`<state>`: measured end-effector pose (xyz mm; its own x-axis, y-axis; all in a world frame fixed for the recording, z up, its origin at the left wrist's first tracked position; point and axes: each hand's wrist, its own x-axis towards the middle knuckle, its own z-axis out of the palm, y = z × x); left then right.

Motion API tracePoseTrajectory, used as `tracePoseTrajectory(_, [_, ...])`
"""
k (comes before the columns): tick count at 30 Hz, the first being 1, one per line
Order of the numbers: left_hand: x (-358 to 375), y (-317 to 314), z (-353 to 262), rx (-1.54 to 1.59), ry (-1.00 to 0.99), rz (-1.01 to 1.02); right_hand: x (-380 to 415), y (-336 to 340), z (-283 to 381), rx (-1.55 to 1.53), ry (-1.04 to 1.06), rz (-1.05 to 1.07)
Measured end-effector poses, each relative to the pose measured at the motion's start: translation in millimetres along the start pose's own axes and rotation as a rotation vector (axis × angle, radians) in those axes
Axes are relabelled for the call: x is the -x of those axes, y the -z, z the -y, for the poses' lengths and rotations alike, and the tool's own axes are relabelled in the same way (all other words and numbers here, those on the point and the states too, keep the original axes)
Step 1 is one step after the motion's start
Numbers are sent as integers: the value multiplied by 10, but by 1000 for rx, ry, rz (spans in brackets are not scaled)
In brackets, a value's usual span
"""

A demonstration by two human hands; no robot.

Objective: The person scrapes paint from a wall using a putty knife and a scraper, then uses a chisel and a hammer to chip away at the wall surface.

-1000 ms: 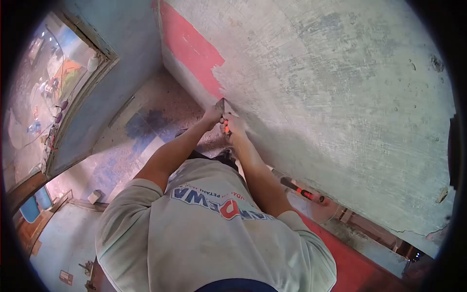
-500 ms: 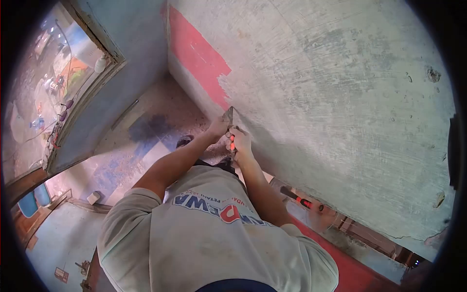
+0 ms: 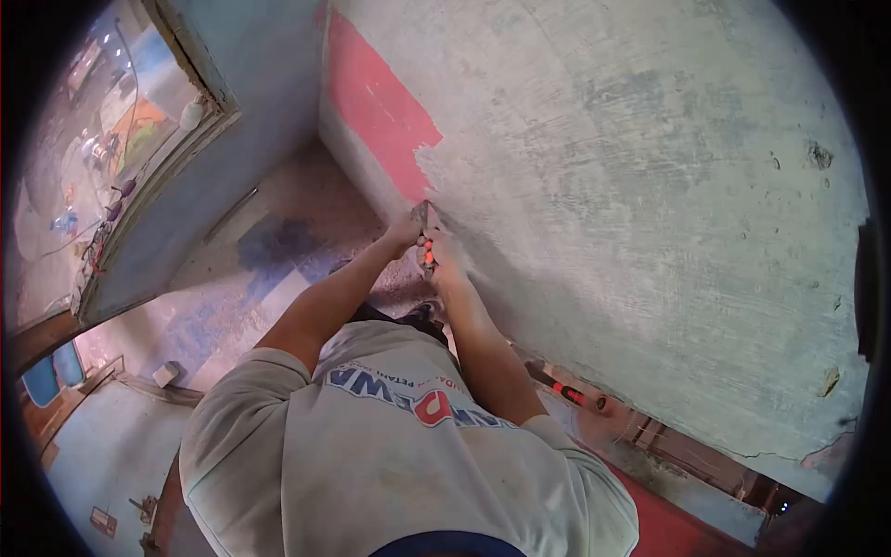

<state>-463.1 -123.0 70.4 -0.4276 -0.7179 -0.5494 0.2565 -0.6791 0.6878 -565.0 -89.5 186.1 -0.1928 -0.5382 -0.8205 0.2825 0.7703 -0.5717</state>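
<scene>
My right hand point(image 3: 444, 251) is closed around the orange handle of a scraper point(image 3: 430, 252). The scraper's flat metal blade point(image 3: 427, 215) points away from me, its tip against the wall at the lower end of a pink paint patch point(image 3: 380, 97). Beside the blade, my left hand point(image 3: 404, 232) is closed and grips the scraper near its blade; its fingertips are partly hidden. Around the pink patch, the wall point(image 3: 594, 204) is pale grey and scuffed.
On a ledge at the wall's foot lies a tool with a red and black handle point(image 3: 568, 394). To the left, a window frame point(image 3: 200, 130) opens on clutter. Blue-stained, dusty floor point(image 3: 269, 246) lies below. A small white block point(image 3: 165, 374) sits farther left.
Both hands and the scraper have shifted slightly left in the view, with the blade still by the pink patch's lower end. The camera view has also moved a little.
</scene>
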Motion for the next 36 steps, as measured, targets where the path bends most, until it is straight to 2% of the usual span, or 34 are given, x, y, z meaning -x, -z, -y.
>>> tracePoseTrajectory(3, [24,-118,194,-107,-156,-37,454,79,17,-22,72,16])
tracePoseTrajectory(4, [128,-242,172,33,-227,-26,544,30,107,-6,66,7])
tracePoseTrajectory(6, [172,-244,-18,20,-125,-33,673,-25,244,21,60,-23])
tracePoseTrajectory(7, [157,-244,-75,10,-72,-31,458,7,181,22,30,3])
tracePoseTrajectory(8, [66,-175,-21,-2,-70,-6,63,78,67,25,1,27])
tracePoseTrajectory(9, [12,-88,-22,-10,-72,17,25,27,122,34,-26,53])
tracePoseTrajectory(11, [-35,-87,75,12,-91,24,106,75,125,19,1,16])
tracePoseTrajectory(13, [316,-292,-154,52,-120,0,444,10,166,-8,14,10])
tracePoseTrajectory(15, [-173,-254,429,22,-308,-131,667,76,231,-26,28,28])
tracePoseTrajectory(17, [-238,-227,466,-7,-276,-138,401,71,234,71,1,18])
tracePoseTrajectory(19, [131,-134,-134,-31,-34,-30,128,91,94,77,-10,8])
tracePoseTrajectory(21, [-3,-58,-31,7,-37,-1,-55,37,19,15,2,13])
tracePoseTrajectory(22, [2,-36,3,23,-31,11,99,13,61,-52,8,32])
tracePoseTrajectory(24, [98,-205,121,36,-164,-64,509,44,138,-35,48,36])
tracePoseTrajectory(26, [50,-257,129,49,-251,-117,445,27,211,27,63,34])
tracePoseTrajectory(28, [-78,-69,42,-6,-108,-70,70,49,135,110,27,-2])
tracePoseTrajectory(29, [-118,-4,13,-35,-40,-48,18,19,85,32,6,0])
tracePoseTrajectory(31, [18,-74,-130,-56,-128,-98,-11,-143,102,-112,-27,19])
tracePoseTrajectory(34, [81,-129,-97,-8,-274,-167,642,-87,190,2,90,4])
tracePoseTrajectory(36, [-241,-169,445,136,-390,-178,444,-35,206,113,64,-12])
